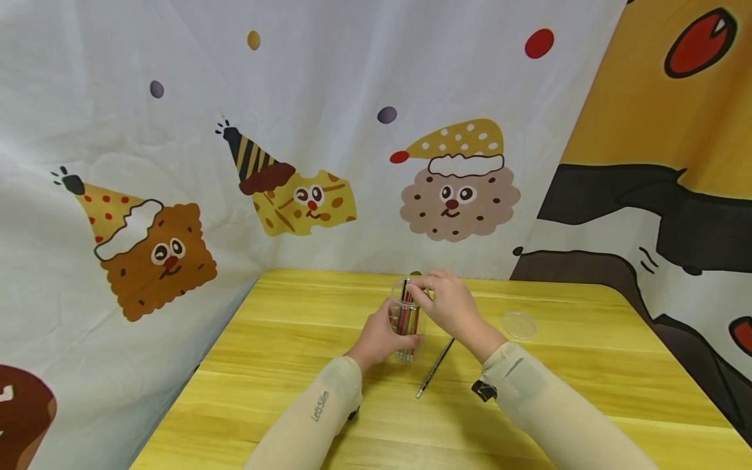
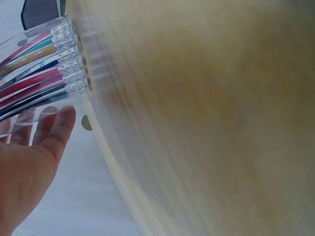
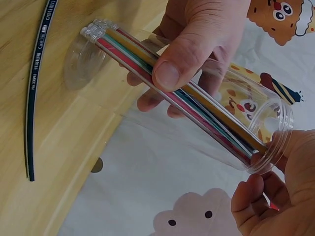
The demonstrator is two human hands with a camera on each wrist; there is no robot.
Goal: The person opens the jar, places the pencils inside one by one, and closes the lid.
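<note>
My left hand [image 1: 378,338] grips a clear plastic jar [image 3: 236,86] around its side, the thumb lying across the front. Inside stands a bundle of striped pencils [image 3: 209,123] in red, yellow, green and dark colours, their metal-banded eraser ends [image 2: 74,64] down at the jar's base. At the jar's mouth, my right hand [image 1: 452,305] has its fingertips inside the rim, pinching at the upper ends of the pencils; how many it holds I cannot tell. One dark pencil [image 1: 435,370] lies on the table just below the right forearm.
A clear round lid [image 1: 519,325] lies on the wooden table [image 1: 282,326] right of the jar. Behind the table hangs a white cloth [image 1: 329,78] printed with cartoon snacks in party hats. The table's far edge meets this cloth close behind the jar.
</note>
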